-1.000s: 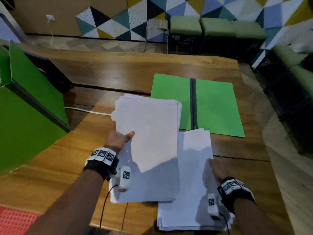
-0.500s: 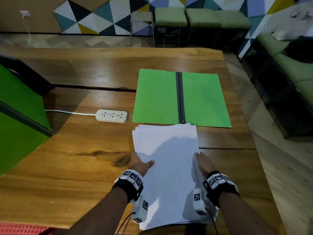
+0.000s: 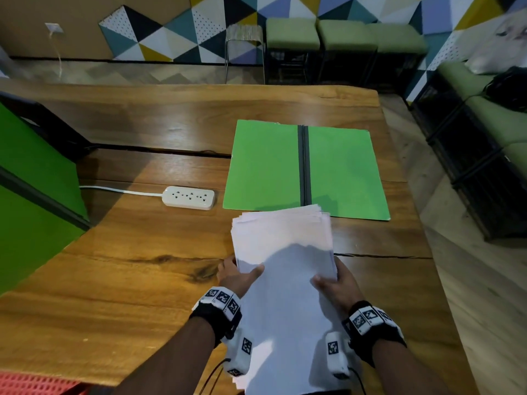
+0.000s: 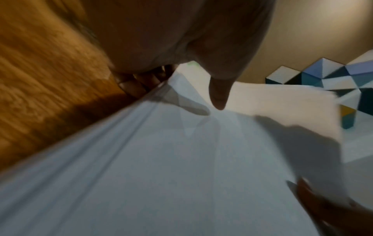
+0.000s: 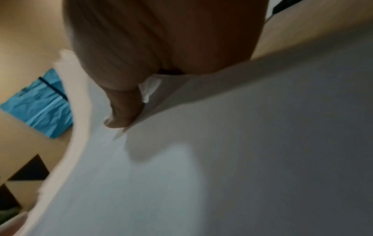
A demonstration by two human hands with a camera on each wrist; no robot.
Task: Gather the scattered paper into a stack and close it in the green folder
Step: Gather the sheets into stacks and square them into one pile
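Left hand (image 3: 235, 276): grips paper stack (image 3: 285, 252), thumb on top.
Right hand (image 3: 338, 283): grips opposite edge, squaring sheets.
Green folder (image 3: 265, 166): open beyond stack, awaiting it.

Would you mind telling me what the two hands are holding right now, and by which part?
Both hold the stack of white paper sheets: the left hand grips its left long edge, the right hand its right long edge, thumbs on top.

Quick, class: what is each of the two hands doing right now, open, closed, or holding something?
Left hand: grips the paper stack at its left edge, thumb on top.
Right hand: grips the same stack at its right edge, thumb on top.
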